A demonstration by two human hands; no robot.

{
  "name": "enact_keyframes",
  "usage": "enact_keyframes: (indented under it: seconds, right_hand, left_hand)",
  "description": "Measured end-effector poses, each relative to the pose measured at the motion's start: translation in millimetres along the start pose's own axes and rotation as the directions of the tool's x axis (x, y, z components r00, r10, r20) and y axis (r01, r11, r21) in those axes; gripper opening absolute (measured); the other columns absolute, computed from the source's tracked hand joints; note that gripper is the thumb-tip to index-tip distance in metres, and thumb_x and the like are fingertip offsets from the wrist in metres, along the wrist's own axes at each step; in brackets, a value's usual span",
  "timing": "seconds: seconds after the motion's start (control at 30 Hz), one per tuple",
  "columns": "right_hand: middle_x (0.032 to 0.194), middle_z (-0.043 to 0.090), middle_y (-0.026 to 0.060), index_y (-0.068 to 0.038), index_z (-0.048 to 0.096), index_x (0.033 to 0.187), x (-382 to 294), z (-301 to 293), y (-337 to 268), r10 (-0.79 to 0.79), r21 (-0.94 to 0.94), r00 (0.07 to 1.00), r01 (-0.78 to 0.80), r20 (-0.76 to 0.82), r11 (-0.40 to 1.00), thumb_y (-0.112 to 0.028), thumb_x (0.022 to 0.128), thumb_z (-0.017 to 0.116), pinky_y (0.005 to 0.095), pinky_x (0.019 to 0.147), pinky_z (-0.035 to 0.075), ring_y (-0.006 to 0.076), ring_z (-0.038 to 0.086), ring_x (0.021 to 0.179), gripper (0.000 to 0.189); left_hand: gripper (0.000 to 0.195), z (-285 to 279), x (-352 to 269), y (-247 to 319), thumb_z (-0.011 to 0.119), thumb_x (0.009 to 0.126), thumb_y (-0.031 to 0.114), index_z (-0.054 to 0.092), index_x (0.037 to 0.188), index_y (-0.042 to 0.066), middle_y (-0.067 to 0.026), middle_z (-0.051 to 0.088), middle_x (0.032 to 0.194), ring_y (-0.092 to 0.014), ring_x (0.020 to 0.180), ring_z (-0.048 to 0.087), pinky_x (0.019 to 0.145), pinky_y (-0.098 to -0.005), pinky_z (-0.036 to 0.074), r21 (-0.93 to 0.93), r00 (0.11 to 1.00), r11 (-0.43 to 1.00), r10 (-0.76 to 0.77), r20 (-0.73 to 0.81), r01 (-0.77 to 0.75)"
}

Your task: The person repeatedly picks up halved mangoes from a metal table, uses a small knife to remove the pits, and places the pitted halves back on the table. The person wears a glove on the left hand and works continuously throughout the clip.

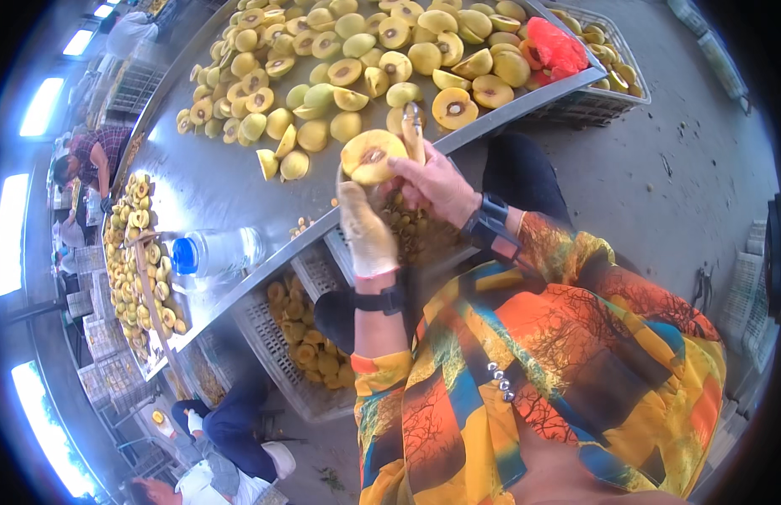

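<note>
A halved yellow peach (372, 155) faces up between my hands, with the brown pit cavity in the middle of its cut face. My left hand (369, 232), in a whitish glove, grips it from the lower left. My right hand (442, 187) is bare and holds a small hand tool (413, 131) with a pale handle and a metal fitting; its working end is hard to make out. The right thumb rests against the peach's edge. Just beyond, many peach halves (346, 72) lie on the metal table (220, 164), some cut side up.
A clear bottle (220, 251) with a blue cap lies near the table edge. Red plastic film (554, 49) sits at the corner. Crates of peach halves stand beyond it (640, 91) and below the table (283, 379). Co-workers (220, 467) (100, 151) sit leftward.
</note>
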State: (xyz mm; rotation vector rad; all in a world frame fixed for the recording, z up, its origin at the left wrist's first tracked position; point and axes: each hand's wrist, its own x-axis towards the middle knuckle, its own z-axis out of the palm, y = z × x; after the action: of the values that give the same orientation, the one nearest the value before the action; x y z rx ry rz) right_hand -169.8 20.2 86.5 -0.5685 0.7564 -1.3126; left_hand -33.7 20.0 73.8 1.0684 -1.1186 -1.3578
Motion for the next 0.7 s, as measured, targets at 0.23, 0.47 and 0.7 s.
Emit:
enact_keyframes:
  seconds: [0.23,0.47,0.7]
  right_hand:
    - [0.077,0.062,0.0214,0.0,0.048,0.107,-29,11,7,-0.199,-0.861,0.966,0.239,0.164,0.448,-0.022,0.088,0.062,0.0402,0.054,0.047,0.0364,0.063,0.067,0.033]
    - [0.066,0.059,0.0216,-0.002,0.045,0.1,-43,-6,8,-0.02,-0.916,0.931,0.361,0.364,0.174,-0.029,0.089,0.059,0.0487,0.057,0.045,0.0421,0.059,0.065,0.033]
    - [0.067,0.059,0.0221,0.0,0.042,0.096,-53,-5,12,0.088,-0.936,0.934,0.335,0.345,0.111,-0.029,0.091,0.055,0.0498,0.058,0.045,0.042,0.059,0.065,0.032]
  left_hand:
    - [0.057,-8,-1,5,0.03,0.098,0.054,0.04,0.134,0.011,-0.0084,0.053,0.121,-0.022,0.107,0.055,0.089,-0.0343,0.047,-0.509,0.914,0.853,-0.288,-0.286,0.11]
    - [0.063,-8,-27,11,0.027,0.099,0.051,0.038,0.131,-0.002,-0.0169,0.056,0.119,-0.023,0.107,0.055,0.094,-0.0344,0.044,-0.112,0.958,0.993,-0.074,-0.277,0.044]
    - [0.057,-9,-30,5,0.034,0.1,0.044,0.05,0.123,-0.006,-0.0153,0.058,0.117,-0.022,0.107,0.055,0.094,-0.0337,0.044,0.008,0.944,1.0,0.027,-0.328,-0.026]
